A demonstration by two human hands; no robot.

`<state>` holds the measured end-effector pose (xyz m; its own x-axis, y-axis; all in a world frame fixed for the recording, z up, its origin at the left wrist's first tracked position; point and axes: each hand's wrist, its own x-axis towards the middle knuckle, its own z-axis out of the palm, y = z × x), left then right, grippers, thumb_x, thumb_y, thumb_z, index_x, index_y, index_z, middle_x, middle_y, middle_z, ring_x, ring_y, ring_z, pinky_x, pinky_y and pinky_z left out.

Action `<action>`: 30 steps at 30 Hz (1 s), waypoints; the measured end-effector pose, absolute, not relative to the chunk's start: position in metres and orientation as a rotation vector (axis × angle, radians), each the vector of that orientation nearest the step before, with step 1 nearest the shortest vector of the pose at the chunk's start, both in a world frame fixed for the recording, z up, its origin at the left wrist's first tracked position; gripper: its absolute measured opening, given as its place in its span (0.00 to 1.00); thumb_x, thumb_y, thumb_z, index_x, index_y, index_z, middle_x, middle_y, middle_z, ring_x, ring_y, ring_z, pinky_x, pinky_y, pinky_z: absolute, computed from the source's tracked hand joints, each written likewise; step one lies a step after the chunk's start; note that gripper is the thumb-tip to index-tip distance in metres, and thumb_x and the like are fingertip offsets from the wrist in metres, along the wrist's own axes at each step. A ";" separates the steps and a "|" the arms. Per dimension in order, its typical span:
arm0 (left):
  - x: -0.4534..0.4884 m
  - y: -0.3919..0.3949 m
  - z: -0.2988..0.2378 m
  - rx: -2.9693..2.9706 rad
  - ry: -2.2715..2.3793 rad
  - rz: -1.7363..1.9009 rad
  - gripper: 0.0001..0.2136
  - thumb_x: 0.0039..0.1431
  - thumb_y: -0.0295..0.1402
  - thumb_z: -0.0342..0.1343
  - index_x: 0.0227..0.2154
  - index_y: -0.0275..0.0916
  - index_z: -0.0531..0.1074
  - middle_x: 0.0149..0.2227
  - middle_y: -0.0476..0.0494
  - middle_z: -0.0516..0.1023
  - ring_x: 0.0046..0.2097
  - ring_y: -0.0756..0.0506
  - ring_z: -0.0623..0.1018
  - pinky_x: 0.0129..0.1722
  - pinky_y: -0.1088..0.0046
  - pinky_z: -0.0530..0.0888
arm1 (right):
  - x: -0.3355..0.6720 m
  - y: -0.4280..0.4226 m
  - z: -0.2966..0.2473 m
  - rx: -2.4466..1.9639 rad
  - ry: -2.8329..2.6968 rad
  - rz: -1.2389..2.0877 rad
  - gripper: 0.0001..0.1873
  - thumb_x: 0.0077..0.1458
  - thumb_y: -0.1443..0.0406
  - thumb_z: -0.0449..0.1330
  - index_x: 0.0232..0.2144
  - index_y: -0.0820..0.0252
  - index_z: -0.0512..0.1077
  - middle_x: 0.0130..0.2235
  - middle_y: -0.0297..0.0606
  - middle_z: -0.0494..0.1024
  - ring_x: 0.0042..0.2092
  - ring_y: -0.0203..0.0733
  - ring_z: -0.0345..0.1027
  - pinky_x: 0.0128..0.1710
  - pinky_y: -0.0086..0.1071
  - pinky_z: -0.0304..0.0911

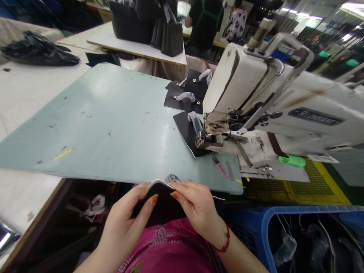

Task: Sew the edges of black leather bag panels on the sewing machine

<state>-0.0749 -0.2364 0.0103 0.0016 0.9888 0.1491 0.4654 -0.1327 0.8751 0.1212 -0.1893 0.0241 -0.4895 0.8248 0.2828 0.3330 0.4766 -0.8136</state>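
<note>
Gripping a white-edged black leather panel (159, 204) above a pink top (170, 246), the left hand (125, 223) and right hand (196, 206) have their fingers clamped on it, just off the near edge of the pale green counter (85, 125), near a sewing machine (273, 98).

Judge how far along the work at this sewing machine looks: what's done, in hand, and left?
Looks done: black panels with gold fittings lie beside the machine. In hand: the left hand and right hand grip a white-edged panel. Left: one panel lies at the needle; how many more remain is unclear.
</note>
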 end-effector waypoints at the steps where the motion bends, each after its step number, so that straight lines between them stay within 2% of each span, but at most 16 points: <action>1: -0.075 -0.236 0.011 1.677 1.502 1.073 0.05 0.64 0.30 0.52 0.33 0.40 0.71 0.35 0.49 0.77 0.35 0.50 0.76 0.37 0.78 0.73 | 0.120 -0.189 0.024 -0.949 -2.032 0.931 0.15 0.68 0.61 0.51 0.49 0.58 0.75 0.38 0.38 0.82 0.37 0.36 0.75 0.40 0.28 0.69; 12: -0.071 -0.232 0.016 1.770 1.392 1.068 0.05 0.63 0.27 0.52 0.33 0.40 0.71 0.33 0.49 0.77 0.33 0.50 0.76 0.33 0.79 0.73 | 0.111 -0.183 0.039 -0.949 -1.843 1.119 0.11 0.65 0.63 0.57 0.44 0.55 0.79 0.35 0.35 0.79 0.35 0.34 0.72 0.37 0.27 0.67; 16: -0.069 -0.232 0.013 1.797 1.396 1.033 0.04 0.63 0.28 0.52 0.35 0.40 0.71 0.35 0.48 0.78 0.33 0.50 0.77 0.34 0.78 0.73 | 0.109 -0.182 0.041 -0.945 -1.798 1.151 0.10 0.63 0.64 0.59 0.42 0.56 0.79 0.35 0.35 0.78 0.36 0.34 0.71 0.38 0.27 0.66; 21: -0.067 -0.231 0.015 1.879 1.342 1.053 0.06 0.63 0.25 0.51 0.39 0.42 0.70 0.36 0.50 0.78 0.37 0.51 0.78 0.38 0.81 0.73 | 0.107 -0.179 0.043 -0.966 -1.776 1.203 0.09 0.63 0.64 0.59 0.41 0.57 0.80 0.35 0.35 0.78 0.36 0.35 0.71 0.38 0.27 0.66; 30: -0.065 -0.233 0.010 1.941 1.376 1.075 0.08 0.63 0.24 0.52 0.41 0.43 0.68 0.38 0.50 0.78 0.38 0.52 0.78 0.38 0.83 0.73 | 0.105 -0.178 0.040 -0.904 -1.756 1.190 0.08 0.62 0.67 0.60 0.40 0.57 0.80 0.33 0.36 0.78 0.35 0.35 0.72 0.36 0.27 0.66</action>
